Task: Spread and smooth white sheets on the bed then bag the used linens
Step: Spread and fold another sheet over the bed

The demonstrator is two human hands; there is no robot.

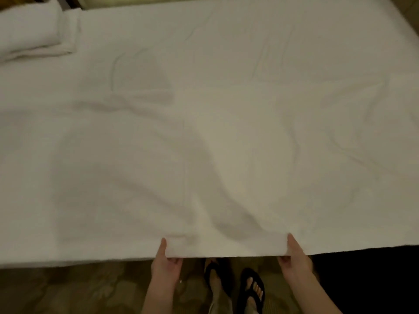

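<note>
While standing at the near side of the bed, the person is gripping the sheet's hem with both hands.

Far left: folded white linens [29,30] are lying on the bed's far left corner, well apart from both hands.
Sheet: the white sheet [215,132] is lying across the bed [340,10], wrinkled, with soft ridges running from the hem away toward the far side.
Left hand: the left hand [166,264] is pinching the near hem, thumb on top, fingers curled beneath.
Right hand: the right hand [293,259] is pinching the same hem likewise, thumb over, fingers under.
Key relation: the sheet is stretching away from the fingers; the hem is running left to right between the hands, both equally near.
Judgement: a pull toward the body is probably needed to flatten the ridges.
Floor: sandalled feet [235,286] are showing below the hem.
</note>
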